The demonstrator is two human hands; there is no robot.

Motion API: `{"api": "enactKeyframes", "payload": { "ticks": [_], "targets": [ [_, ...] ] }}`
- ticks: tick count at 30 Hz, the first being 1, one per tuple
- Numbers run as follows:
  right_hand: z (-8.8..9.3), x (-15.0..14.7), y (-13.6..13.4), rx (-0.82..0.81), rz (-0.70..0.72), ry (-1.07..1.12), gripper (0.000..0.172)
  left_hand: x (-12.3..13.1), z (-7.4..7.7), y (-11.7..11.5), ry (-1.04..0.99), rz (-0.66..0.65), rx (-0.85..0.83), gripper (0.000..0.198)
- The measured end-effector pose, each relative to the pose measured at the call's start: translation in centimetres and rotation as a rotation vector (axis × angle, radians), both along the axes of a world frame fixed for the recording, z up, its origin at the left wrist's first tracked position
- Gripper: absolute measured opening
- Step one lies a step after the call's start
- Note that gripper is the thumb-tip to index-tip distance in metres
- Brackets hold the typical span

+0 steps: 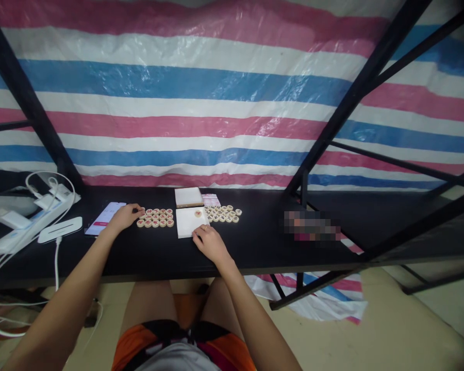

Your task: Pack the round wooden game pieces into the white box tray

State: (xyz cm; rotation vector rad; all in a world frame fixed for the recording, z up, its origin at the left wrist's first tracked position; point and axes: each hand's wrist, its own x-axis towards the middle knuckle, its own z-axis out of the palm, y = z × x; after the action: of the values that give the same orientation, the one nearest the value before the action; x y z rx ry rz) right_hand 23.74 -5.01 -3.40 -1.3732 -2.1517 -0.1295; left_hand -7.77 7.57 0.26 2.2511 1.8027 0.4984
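Red-marked Chinese chess pieces (155,217) lie in rows on the black table. At the left end of their far row, my left hand (124,217) has its fingers closed at one round piece, partly hidden by the fingertips. A shallow white box (185,226) holds a single red-marked piece (198,213). My right hand (212,245) grips the near right corner of this box, fingers bent over its edge. Dark-marked pieces (224,214) are grouped to the right of the box. Behind it sits a second white box part (188,197), perhaps the lid.
A lit phone (105,217) lies left of the pieces. Farther left are a white flat device (61,230), a power strip (34,221) and looping cables. A pink printed paper (211,200) lies behind the dark-marked pieces. Black metal frame bars (332,118) slant up at the right.
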Motion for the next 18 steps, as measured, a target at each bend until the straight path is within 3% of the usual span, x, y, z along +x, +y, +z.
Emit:
{"api": "enactKeyframes", "payload": {
  "ticks": [10, 18],
  "targets": [
    [-0.01, 0.01, -0.02, -0.011, 0.0, 0.011, 0.02, -0.18, -0.76, 0.46, -0.053, -0.039, -0.02, 0.042],
    [0.04, -0.01, -0.05, 0.005, -0.005, -0.007, 0.02, 0.13, -0.33, -0.16, -0.063, -0.067, -0.008, 0.038]
  ]
}}
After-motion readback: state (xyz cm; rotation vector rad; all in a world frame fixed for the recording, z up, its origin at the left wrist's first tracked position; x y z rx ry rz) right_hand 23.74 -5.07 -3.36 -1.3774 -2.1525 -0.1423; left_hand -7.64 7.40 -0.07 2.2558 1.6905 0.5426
